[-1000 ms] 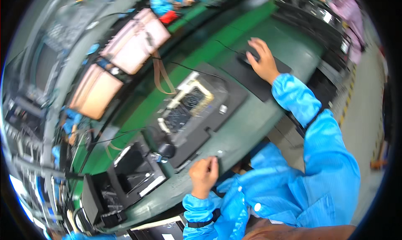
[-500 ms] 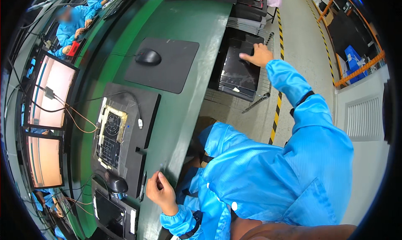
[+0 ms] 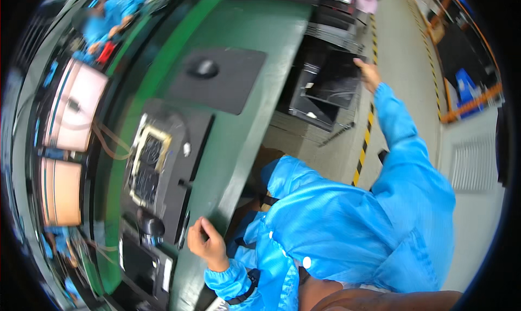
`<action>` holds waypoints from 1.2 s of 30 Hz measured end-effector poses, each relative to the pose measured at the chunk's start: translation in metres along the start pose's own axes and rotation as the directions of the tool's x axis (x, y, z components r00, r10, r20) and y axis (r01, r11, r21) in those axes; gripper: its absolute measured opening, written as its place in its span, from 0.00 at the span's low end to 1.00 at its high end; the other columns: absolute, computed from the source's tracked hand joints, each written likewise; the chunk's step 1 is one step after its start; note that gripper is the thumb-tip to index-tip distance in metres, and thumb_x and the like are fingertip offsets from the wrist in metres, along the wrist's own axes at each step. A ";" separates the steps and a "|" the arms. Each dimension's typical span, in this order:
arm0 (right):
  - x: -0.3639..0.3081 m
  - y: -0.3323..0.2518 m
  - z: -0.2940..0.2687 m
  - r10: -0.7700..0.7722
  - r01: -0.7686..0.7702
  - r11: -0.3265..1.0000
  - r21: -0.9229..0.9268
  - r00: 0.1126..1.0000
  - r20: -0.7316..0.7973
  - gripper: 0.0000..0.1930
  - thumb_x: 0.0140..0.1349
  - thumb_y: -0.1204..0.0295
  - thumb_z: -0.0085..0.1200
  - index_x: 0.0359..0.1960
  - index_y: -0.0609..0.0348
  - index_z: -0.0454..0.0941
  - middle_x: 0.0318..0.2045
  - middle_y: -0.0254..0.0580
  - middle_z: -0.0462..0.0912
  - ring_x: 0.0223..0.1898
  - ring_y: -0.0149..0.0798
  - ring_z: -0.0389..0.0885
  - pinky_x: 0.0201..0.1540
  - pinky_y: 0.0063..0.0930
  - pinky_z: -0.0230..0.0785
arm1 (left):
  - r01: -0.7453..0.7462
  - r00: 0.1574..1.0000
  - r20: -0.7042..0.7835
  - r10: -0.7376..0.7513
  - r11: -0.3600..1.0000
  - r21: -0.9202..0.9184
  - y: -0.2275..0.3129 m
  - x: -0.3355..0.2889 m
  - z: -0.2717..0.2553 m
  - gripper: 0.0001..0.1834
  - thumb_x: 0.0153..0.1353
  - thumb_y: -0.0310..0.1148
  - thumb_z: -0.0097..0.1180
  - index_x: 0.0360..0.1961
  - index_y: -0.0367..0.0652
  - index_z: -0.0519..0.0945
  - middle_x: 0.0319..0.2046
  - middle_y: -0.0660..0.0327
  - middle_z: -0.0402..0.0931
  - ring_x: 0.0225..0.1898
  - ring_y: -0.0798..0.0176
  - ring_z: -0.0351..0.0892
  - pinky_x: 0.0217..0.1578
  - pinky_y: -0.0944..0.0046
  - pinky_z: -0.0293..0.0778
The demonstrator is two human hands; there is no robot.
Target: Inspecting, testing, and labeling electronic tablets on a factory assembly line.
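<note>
At the upper right, my right hand (image 3: pixel 370 75) has its thumb and fingers closed on the corner of a thin, glossy dark screen panel (image 3: pixel 335 78). This panel sits tilted over a stack of similar dark panels (image 3: pixel 309 111) on a wire rack beside the table. My left hand (image 3: pixel 209 245) is at the table's near edge, loosely curled with thumb and forefinger bent together; I see nothing in it. Close to it on the green table lies a dark pen-like tool (image 3: pixel 184 230), next to a black fixture (image 3: pixel 187 148) with a pale-framed opening.
On the green table (image 3: pixel 239 143) are a black mouse (image 3: pixel 204 68) on a dark mat (image 3: pixel 239 88), and another dark device (image 3: pixel 142 270). Two lit monitors (image 3: pixel 81 105) stand at the left with loose cables. The wire rack (image 3: pixel 336 134) borders a floor with striped tape. Co-workers in blue sit across.
My right hand has gone from spread over the stack to gripping the top panel, which has shifted and turned right, showing panels beneath. My left hand has barely moved. The view has tilted slightly.
</note>
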State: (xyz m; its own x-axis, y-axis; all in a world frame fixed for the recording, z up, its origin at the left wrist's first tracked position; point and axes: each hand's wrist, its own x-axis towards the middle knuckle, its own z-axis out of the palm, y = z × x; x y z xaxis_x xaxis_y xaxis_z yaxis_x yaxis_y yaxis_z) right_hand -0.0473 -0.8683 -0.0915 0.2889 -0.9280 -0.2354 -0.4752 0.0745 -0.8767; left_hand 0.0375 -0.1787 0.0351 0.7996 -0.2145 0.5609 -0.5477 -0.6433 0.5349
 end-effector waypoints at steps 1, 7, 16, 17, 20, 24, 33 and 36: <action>-0.015 -0.010 -0.006 -0.091 0.095 0.980 0.176 0.995 -0.032 0.34 0.57 0.44 0.69 0.49 0.64 0.81 0.45 0.42 0.83 0.47 0.37 0.77 0.47 0.39 0.67 | -0.049 0.999 0.006 0.049 0.999 0.013 0.005 -0.001 -0.004 0.03 0.67 0.21 0.60 0.39 0.33 0.84 0.28 0.58 0.80 0.28 0.65 0.76 0.31 0.68 0.71; -0.134 -0.151 -0.004 -0.541 0.405 0.829 0.385 0.752 0.376 0.14 0.69 0.62 0.62 0.46 0.60 0.84 0.39 0.33 0.87 0.36 0.27 0.84 0.38 0.19 0.74 | 0.299 0.918 0.379 -0.115 0.830 -0.471 0.051 0.017 0.010 0.42 0.59 0.30 0.69 0.74 0.40 0.65 0.59 0.51 0.75 0.61 0.54 0.76 0.61 0.52 0.73; -0.340 -0.217 0.243 -0.714 0.368 0.677 0.637 0.120 0.690 0.23 0.77 0.52 0.48 0.52 0.61 0.82 0.52 0.40 0.84 0.58 0.34 0.79 0.67 0.33 0.65 | 0.655 0.702 0.642 -0.308 -0.074 -0.752 0.046 0.021 -0.006 0.25 0.68 0.32 0.61 0.63 0.32 0.73 0.56 0.50 0.80 0.58 0.55 0.80 0.61 0.52 0.75; -0.344 -0.214 0.257 -0.818 0.762 0.314 0.566 -0.085 0.568 0.21 0.77 0.55 0.48 0.56 0.60 0.81 0.55 0.42 0.82 0.61 0.39 0.77 0.70 0.42 0.61 | 0.584 0.716 0.566 -0.408 -0.093 -0.806 0.036 0.015 -0.019 0.25 0.68 0.31 0.60 0.64 0.33 0.73 0.56 0.50 0.80 0.58 0.53 0.80 0.62 0.51 0.75; -0.362 -0.209 0.285 -0.745 0.854 -0.320 0.409 -0.494 0.448 0.15 0.72 0.63 0.56 0.54 0.55 0.83 0.53 0.43 0.83 0.60 0.48 0.77 0.75 0.61 0.52 | 0.338 0.657 0.414 -0.630 -0.245 -0.909 0.003 -0.002 -0.061 0.22 0.69 0.29 0.57 0.62 0.32 0.75 0.59 0.48 0.80 0.59 0.47 0.80 0.64 0.45 0.74; -0.414 -0.209 0.272 -0.723 0.715 0.286 0.638 -0.276 0.634 0.10 0.68 0.68 0.60 0.45 0.60 0.84 0.38 0.45 0.86 0.44 0.48 0.86 0.51 0.38 0.76 | 0.034 0.679 0.287 -0.675 -0.362 -0.932 -0.028 -0.013 -0.104 0.13 0.72 0.29 0.54 0.54 0.36 0.82 0.55 0.51 0.83 0.60 0.50 0.81 0.63 0.43 0.75; -0.512 -0.208 0.247 -0.879 0.435 0.213 0.875 -0.305 0.366 0.10 0.66 0.71 0.63 0.47 0.60 0.84 0.36 0.44 0.87 0.30 0.42 0.85 0.34 0.32 0.77 | -0.035 0.684 0.167 -0.710 -0.260 -0.965 -0.039 -0.017 -0.103 0.14 0.73 0.31 0.54 0.56 0.37 0.81 0.55 0.51 0.83 0.58 0.50 0.82 0.58 0.43 0.78; -0.509 -0.214 0.246 -0.883 0.442 0.197 0.875 -0.307 0.354 0.10 0.66 0.71 0.63 0.46 0.59 0.84 0.35 0.43 0.86 0.28 0.41 0.84 0.31 0.33 0.75 | -0.028 0.696 0.149 -0.703 -0.233 -0.972 -0.037 -0.017 -0.102 0.14 0.73 0.29 0.54 0.55 0.37 0.81 0.56 0.50 0.83 0.58 0.51 0.82 0.60 0.44 0.78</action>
State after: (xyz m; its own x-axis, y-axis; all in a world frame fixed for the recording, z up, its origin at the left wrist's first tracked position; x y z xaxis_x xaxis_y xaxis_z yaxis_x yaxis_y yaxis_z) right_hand 0.1114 -0.3220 0.1128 0.6253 0.3489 0.6981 0.7614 -0.0765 -0.6438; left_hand 0.0192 -0.0763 0.0702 0.9779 0.1935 -0.0794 -0.1338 0.8704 0.4738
